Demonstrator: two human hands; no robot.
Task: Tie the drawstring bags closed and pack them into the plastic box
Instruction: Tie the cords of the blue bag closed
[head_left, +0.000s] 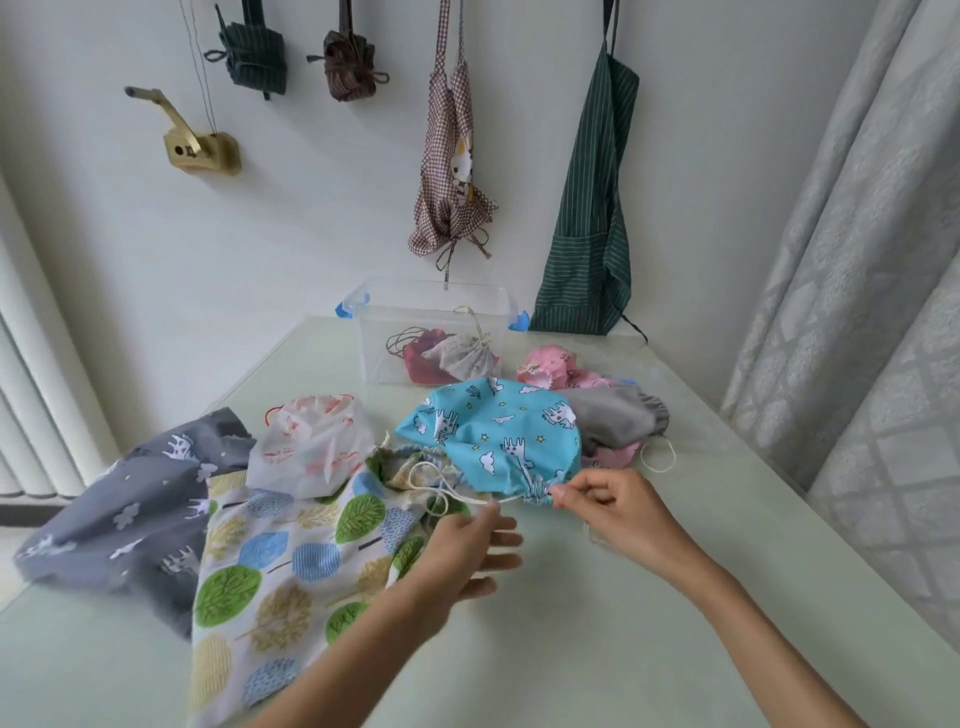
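A bright blue drawstring bag (498, 436) with white animals lies mid-table, its mouth gathered tight. My right hand (618, 506) pinches that gathered mouth. My left hand (475, 540) pulls the bag's cream drawstring (467, 499) out to the left, thumb and forefinger on the cord, other fingers spread. The clear plastic box (374, 338) with blue clips stands at the table's far side and holds a red bag (418, 358) and a pale tied bag (465, 356).
Loose bags surround the blue one: a tree-print bag (291, 561), a grey animal-print bag (130, 509), a white translucent bag (306, 441), a grey bag (618, 415) and a pink bag (550, 366). Aprons and folded bundles hang on the wall. A curtain (857, 260) hangs at right.
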